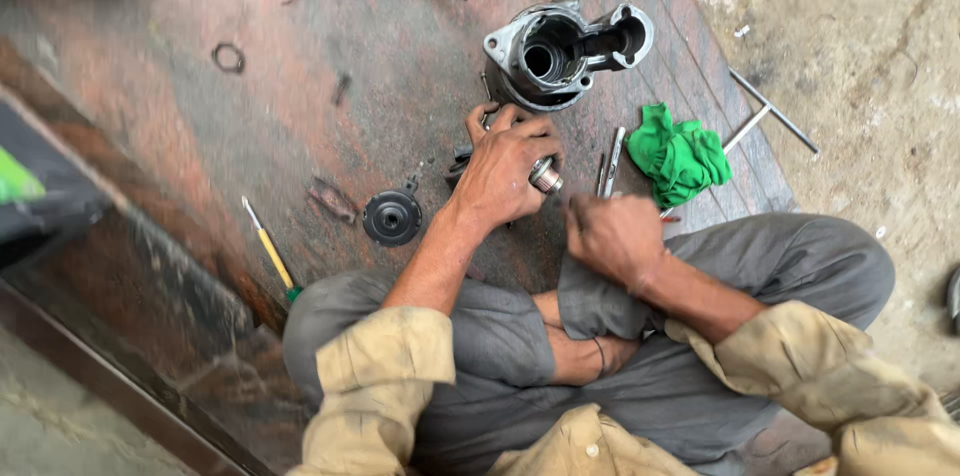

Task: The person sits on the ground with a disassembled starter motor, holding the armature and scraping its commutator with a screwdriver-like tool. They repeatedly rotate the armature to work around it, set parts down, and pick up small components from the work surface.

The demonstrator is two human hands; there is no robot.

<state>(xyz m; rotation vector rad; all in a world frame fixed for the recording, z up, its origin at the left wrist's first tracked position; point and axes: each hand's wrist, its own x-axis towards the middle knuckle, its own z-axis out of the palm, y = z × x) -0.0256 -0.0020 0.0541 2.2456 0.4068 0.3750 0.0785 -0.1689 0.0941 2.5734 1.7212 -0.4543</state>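
A small metal shaft part (545,175) is being gripped by the left hand (503,171) — the right hand (612,234) is being held closed; a metal housing (562,51) and green rag (677,155) are being left close by — the slab's (150,86) far-left area is being kept roomier.

No packages, labels, signs, screens.

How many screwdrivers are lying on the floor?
1 that I can be sure of: a yellow-handled screwdriver lying left of the person's knee, near the round black cap. The thin metal tools beside the green rag might include another; their ends are unclear.
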